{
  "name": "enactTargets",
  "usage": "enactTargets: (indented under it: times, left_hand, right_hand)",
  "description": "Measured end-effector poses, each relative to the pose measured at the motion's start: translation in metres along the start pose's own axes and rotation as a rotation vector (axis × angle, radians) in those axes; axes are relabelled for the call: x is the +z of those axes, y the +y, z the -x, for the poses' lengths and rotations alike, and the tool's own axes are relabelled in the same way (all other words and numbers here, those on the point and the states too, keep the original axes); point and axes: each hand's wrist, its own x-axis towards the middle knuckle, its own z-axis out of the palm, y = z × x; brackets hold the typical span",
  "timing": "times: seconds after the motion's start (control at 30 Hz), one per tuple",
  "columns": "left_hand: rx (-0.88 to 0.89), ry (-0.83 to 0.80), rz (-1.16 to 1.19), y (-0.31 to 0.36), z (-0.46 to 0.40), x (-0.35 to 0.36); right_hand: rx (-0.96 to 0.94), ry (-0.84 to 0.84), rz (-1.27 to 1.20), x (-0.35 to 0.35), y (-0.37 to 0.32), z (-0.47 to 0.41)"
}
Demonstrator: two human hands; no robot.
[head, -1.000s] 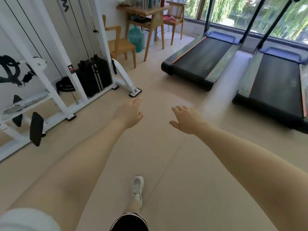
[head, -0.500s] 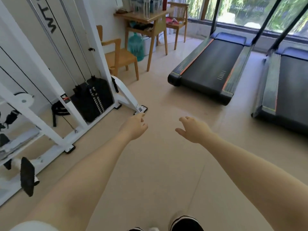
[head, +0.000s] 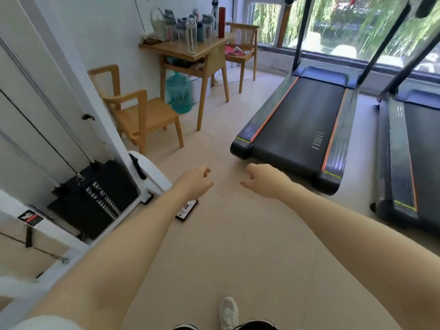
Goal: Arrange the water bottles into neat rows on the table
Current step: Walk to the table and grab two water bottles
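Note:
Several water bottles (head: pixel 191 32), mostly clear with grey lids plus one red one (head: pixel 221 19), stand crowded on a small wooden table (head: pixel 204 50) at the far wall. Both my arms stretch forward over the floor, well short of the table. My left hand (head: pixel 196 182) hangs with fingers loosely curled and holds nothing. My right hand (head: pixel 264 179) is beside it, fingers apart and curled downward, also empty.
A wooden chair (head: pixel 142 115) stands left of the table and another (head: pixel 242 44) behind it. A large green water jug (head: pixel 179 92) sits under the table. A white cable machine (head: pixel 95 186) is at left. Two treadmills (head: pixel 297 129) fill the right side.
I have walked forward: the table with the bottles and the treadmills are nearer and higher in view. Both hands stay stretched out, fingers curling slightly more.

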Motion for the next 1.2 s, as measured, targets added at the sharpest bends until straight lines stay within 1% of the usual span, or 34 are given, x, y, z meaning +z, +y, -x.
enactTargets:
  times: [0.07, 0.13, 0.27, 0.5, 0.6, 0.77, 0.97, 1.1, 1.2]
  left_hand:
    - [-0.002, 0.008, 0.019, 0.002, -0.046, -0.013]
    - [-0.001, -0.003, 0.017, -0.004, -0.086, -0.021]
    - [-0.042, -0.058, -0.004, -0.036, -0.171, -0.045]
    - [-0.053, -0.041, 0.012, -0.081, -0.362, -0.111]
    - [-0.042, -0.048, 0.011, -0.082, -0.444, -0.157]
    - [0.017, -0.027, 0.024, -0.072, -0.570, -0.224]
    - [0.085, -0.056, 0.073, -0.070, -0.698, -0.267]
    - [0.111, -0.026, 0.086, -0.074, -0.801, -0.288]
    - [0.099, -0.015, 0.033, -0.068, -0.892, -0.311]
  right_hand:
    - [-0.004, 0.002, 0.008, -0.020, 0.008, -0.052]
    - [0.010, -0.038, 0.014, -0.026, 0.016, -0.099]
    - [-0.001, -0.146, 0.077, -0.027, 0.023, -0.199]
    - [-0.031, -0.199, 0.155, -0.042, 0.026, -0.407]
    - [0.016, -0.218, 0.111, -0.077, 0.027, -0.493]
    - [0.052, -0.148, 0.020, -0.133, 0.033, -0.615]
    - [0.109, -0.206, -0.003, -0.160, 0.051, -0.741]
    - [0.099, -0.187, -0.007, -0.176, 0.065, -0.849]
    - [0.102, -0.186, -0.029, -0.199, 0.078, -0.938]
